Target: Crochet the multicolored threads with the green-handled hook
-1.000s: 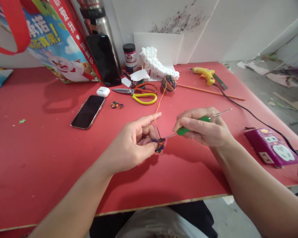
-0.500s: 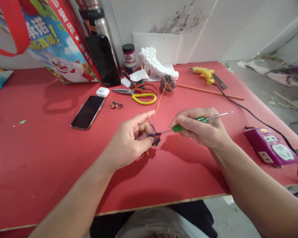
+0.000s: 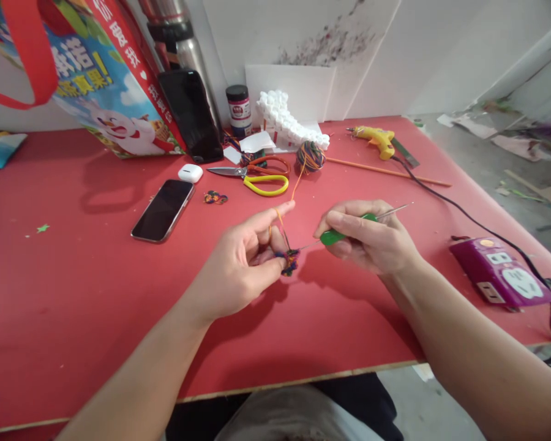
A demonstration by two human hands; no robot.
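My left hand (image 3: 243, 263) pinches a small multicoloured crocheted piece (image 3: 290, 262) between thumb and fingers. Orange yarn (image 3: 296, 184) passes over its raised index finger and runs back to a multicoloured yarn ball (image 3: 310, 157). My right hand (image 3: 367, 236) is closed on the green handle of a crochet hook (image 3: 334, 237). The thin metal shaft at the handle's left end reaches the crocheted piece; its tip is too small to make out. Another metal shaft sticks out to the right, past the knuckles. Left of my left hand, a small crocheted piece (image 3: 215, 197) lies on the red table (image 3: 96, 294).
Scissors (image 3: 266, 184), a phone (image 3: 163, 210) and a white earbud case (image 3: 190, 173) lie beyond my left hand. An orange stick (image 3: 390, 171) and yellow glue gun (image 3: 376, 139) are at the back. A purple power box (image 3: 502, 272) with a black cable stands right.
The right hand's hook has tilted, its right-hand shaft end shifting left. My left index fingertip has moved slightly right and up, with the yarn over it. The view has shifted slightly.
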